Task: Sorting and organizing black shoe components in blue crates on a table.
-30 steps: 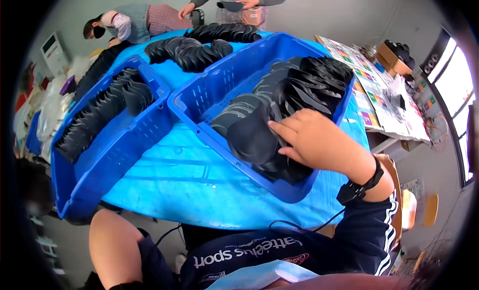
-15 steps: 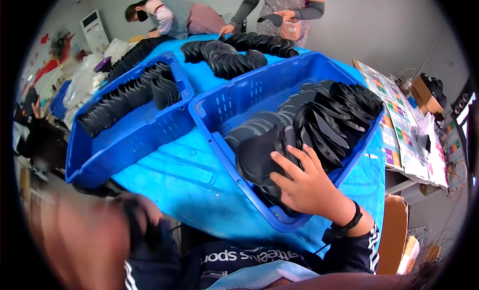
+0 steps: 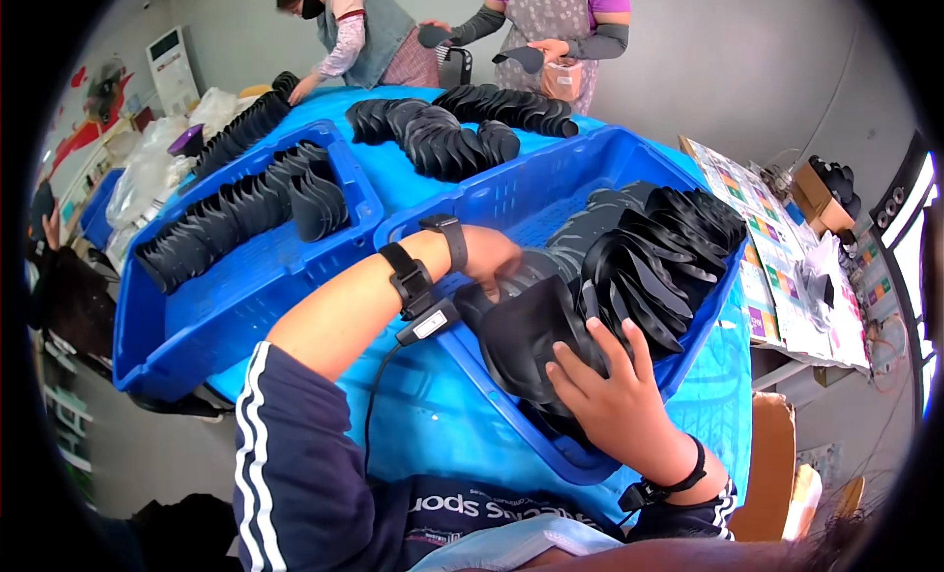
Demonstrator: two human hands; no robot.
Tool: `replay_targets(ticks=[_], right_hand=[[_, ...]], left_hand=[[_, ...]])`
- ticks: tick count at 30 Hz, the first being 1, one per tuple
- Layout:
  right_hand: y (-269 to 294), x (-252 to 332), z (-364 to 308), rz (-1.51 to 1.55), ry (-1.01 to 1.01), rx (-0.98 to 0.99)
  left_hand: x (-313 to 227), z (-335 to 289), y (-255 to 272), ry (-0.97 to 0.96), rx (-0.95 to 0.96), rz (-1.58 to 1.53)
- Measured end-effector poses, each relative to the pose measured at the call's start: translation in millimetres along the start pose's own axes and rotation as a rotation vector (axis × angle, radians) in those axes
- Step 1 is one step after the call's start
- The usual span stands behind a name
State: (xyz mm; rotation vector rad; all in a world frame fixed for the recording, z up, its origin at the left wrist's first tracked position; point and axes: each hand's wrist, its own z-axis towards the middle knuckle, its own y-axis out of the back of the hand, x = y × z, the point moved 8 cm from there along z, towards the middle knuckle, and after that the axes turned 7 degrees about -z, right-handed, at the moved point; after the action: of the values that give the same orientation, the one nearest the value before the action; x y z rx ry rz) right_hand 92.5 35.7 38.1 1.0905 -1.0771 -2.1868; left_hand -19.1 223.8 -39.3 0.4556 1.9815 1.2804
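A blue plastic crate (image 3: 497,412) holds rows of stacked black curved pieces (image 3: 639,277) that look like cap visors. My right hand (image 3: 619,395) lies on the front pieces at the crate's near side, its fingers stretched out and apart. Under its fingertips is a broad, smooth black visor piece (image 3: 531,341). My left hand (image 3: 487,257) reaches over the crate's left rim, bent down onto the dark grey pieces. Its fingers are blurred and partly hidden, so whether they grip a piece does not show.
A second blue crate (image 3: 236,306) with visor rows stands at left. More black stacks (image 3: 423,134) lie on the blue-covered table (image 3: 334,105). Two people work at the far side, one holding visor pieces. A cable (image 3: 372,395) hangs from my left wrist device. Printed boards (image 3: 777,247) stand right.
My left hand has swung from the lower left into the right crate. My right hand stays on the front pieces. The far-left person has straightened somewhat; the other has lifted a piece.
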Motion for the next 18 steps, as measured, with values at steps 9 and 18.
replay_targets(ticks=[9,18], right_hand=[[-11.9,14.7,9.2,-0.082,0.185,0.106],[-8.0,12.9,20.4,0.001,0.137,0.073]], left_hand=[[25.9,-13.7,-18.7,-0.015,-0.024,-0.132],[1.3,-12.0,-16.4,-0.385,-0.099,-0.266]])
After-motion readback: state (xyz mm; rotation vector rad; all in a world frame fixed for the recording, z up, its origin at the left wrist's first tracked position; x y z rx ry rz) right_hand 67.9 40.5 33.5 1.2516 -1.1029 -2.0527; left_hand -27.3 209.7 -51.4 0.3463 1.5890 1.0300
